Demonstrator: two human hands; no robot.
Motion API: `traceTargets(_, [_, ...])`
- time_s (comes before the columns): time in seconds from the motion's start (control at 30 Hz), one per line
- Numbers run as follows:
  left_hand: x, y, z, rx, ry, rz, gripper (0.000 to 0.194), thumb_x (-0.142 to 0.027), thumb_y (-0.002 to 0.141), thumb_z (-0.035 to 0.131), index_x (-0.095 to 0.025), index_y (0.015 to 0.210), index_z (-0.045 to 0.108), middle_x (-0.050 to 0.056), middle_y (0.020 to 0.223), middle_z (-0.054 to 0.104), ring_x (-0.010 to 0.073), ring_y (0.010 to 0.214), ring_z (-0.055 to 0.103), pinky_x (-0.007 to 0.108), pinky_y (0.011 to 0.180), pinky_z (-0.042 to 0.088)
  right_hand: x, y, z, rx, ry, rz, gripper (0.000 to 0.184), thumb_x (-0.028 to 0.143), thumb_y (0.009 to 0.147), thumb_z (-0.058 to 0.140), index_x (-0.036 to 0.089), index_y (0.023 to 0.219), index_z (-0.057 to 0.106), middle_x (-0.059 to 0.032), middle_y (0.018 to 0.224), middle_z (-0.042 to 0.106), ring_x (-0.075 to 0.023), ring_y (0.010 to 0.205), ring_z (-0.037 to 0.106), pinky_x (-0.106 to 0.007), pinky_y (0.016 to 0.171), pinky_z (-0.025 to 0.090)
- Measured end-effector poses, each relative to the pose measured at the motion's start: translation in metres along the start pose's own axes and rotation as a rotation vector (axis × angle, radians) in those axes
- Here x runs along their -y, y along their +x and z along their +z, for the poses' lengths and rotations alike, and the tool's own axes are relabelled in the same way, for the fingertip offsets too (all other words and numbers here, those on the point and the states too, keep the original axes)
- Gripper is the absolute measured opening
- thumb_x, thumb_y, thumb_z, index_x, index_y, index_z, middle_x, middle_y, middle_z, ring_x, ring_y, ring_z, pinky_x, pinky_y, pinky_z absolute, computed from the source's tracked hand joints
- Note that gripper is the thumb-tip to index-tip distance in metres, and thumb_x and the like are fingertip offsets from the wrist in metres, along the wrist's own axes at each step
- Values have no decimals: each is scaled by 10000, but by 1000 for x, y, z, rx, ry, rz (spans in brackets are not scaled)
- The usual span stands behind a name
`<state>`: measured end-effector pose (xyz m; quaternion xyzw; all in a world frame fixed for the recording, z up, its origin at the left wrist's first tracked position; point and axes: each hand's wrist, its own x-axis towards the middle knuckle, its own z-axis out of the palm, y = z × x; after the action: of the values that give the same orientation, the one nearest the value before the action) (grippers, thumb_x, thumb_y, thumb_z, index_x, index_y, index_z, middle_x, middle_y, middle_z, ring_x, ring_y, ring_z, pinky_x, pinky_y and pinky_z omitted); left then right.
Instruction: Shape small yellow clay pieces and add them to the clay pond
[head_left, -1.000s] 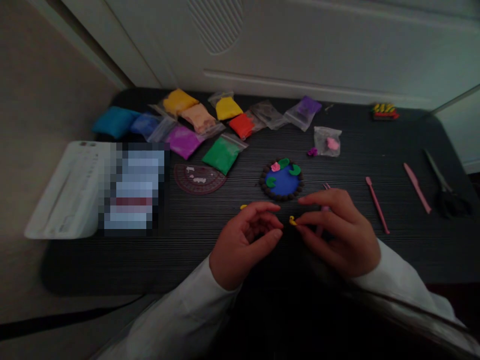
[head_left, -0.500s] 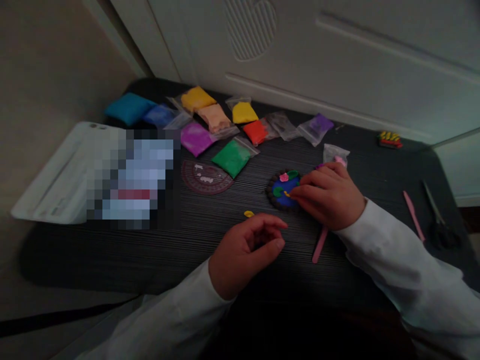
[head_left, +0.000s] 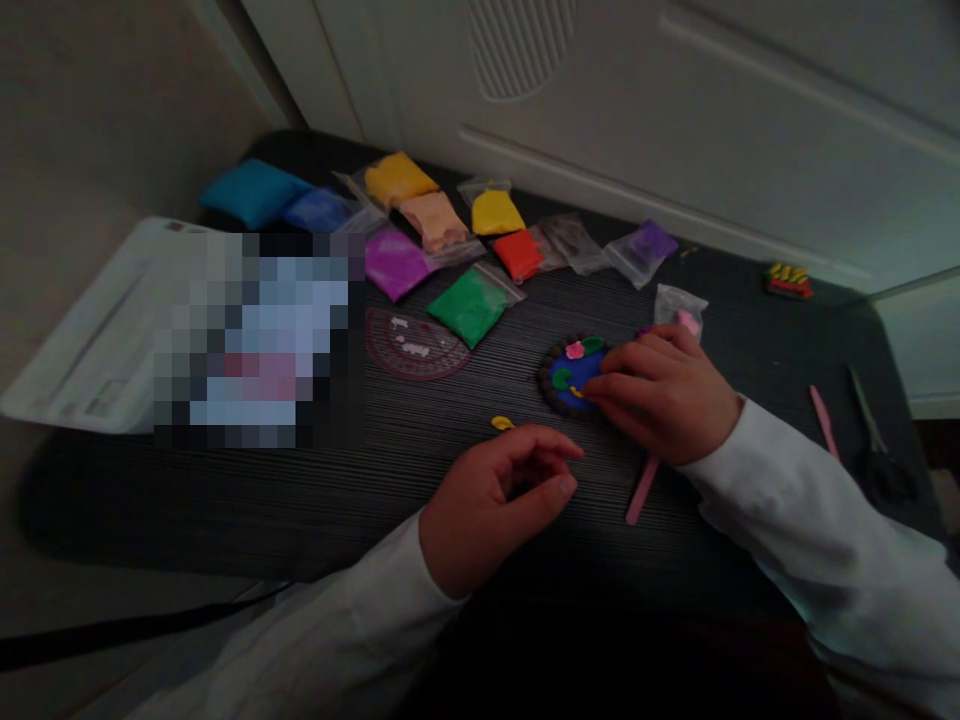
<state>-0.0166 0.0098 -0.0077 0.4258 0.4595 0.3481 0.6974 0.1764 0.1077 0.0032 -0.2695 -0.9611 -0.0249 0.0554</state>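
Observation:
Between the fingertips of my right hand (head_left: 656, 395) is a small curled yellow clay piece (head_left: 576, 392), over the clay pond (head_left: 581, 372). This pond has a blue middle, a rim of dark clay balls, green leaves and a pink flower (head_left: 574, 350). My fingers cover its right side. Lower and to the left, my left hand (head_left: 502, 505) hovers with curled fingers apart, holding nothing. Just beyond it lies another yellow clay piece (head_left: 502, 423) on the dark table. A pink tool (head_left: 642, 490) lies partly under my right hand.
Bags of coloured clay, among them a green one (head_left: 472, 307), lie along the back. A clear half-round ruler (head_left: 420, 362) is before them. On the left are a white case (head_left: 97, 340) and a blurred-out screen; on the right, a pink knife (head_left: 823, 418) and scissors (head_left: 885, 470).
My right hand has moved forward from beside my left hand to the pond, carrying the curled yellow piece. The left hand has stayed nearly in place. The view has shifted a little.

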Motion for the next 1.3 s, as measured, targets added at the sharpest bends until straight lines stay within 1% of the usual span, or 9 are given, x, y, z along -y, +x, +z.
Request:
traceTargets(0.2, [1, -1, -1, 7, 6, 2, 189, -233, 750, 557, -168, 927, 565, 3, 783, 576, 111, 726, 525, 224, 660, 402, 3, -1, -5, 37, 11, 18, 177, 272, 779, 479, 256, 897, 610, -17, 875, 608, -183, 782, 504, -391, 779, 311])
traceTargets(0.43, [2, -1, -1, 21, 4, -3, 200, -245, 759, 548, -161, 940, 556, 2, 788, 568, 103, 722, 517, 218, 665, 399, 0, -4, -11, -23, 59, 52, 170, 243, 755, 506, 230, 881, 620, -27, 845, 608, -167, 735, 509, -364, 752, 332])
traceTargets(0.5, [2, -1, -1, 25, 4, -2, 203, -244, 759, 549, -160, 944, 554, 3, 793, 569, 102, 725, 516, 216, 666, 400, 0, -3, -11, -12, 64, 42, 182, 235, 750, 508, 231, 893, 622, -31, 852, 605, -169, 738, 509, -364, 751, 328])
traceTargets(0.6, [3, -1, -2, 24, 7, 9, 204, -250, 760, 547, -166, 946, 556, 4, 792, 573, 108, 730, 520, 223, 672, 403, 2, -1, -10, 17, 65, 39, 199, 223, 750, 501, 224, 910, 621, -37, 872, 608, -177, 765, 511, -368, 761, 321])
traceTargets(0.7, [3, 0, -2, 19, 16, 11, 208, -256, 755, 550, -171, 944, 563, 8, 792, 583, 117, 725, 529, 233, 663, 408, 3, 0, -7, 5, 54, 62, 204, 227, 757, 499, 217, 923, 617, -36, 867, 613, -178, 772, 512, -368, 760, 323])
traceTargets(0.97, [3, 0, 0, -2, 22, 28, 189, -250, 747, 552, -172, 918, 577, 12, 778, 586, 125, 717, 537, 241, 650, 416, 2, 2, 1, -2, 53, 71, 189, 301, 776, 513, 224, 911, 620, -31, 886, 622, -174, 787, 521, -371, 761, 321])
traceTargets(1.13, [3, 0, 0, 15, 28, 27, 196, -255, 759, 544, -173, 935, 567, 8, 787, 578, 114, 721, 527, 233, 661, 412, 2, 4, 2, 17, 60, 74, 157, 293, 794, 496, 233, 871, 619, -15, 882, 627, -160, 789, 544, -360, 757, 322])
traceTargets(1.3, [3, 0, -1, 11, 38, 26, 191, -251, 762, 539, -171, 934, 566, 11, 787, 582, 115, 717, 528, 236, 653, 410, 3, 4, 1, 12, 50, 78, 156, 283, 795, 496, 223, 873, 616, -22, 877, 630, -160, 794, 546, -356, 763, 325])
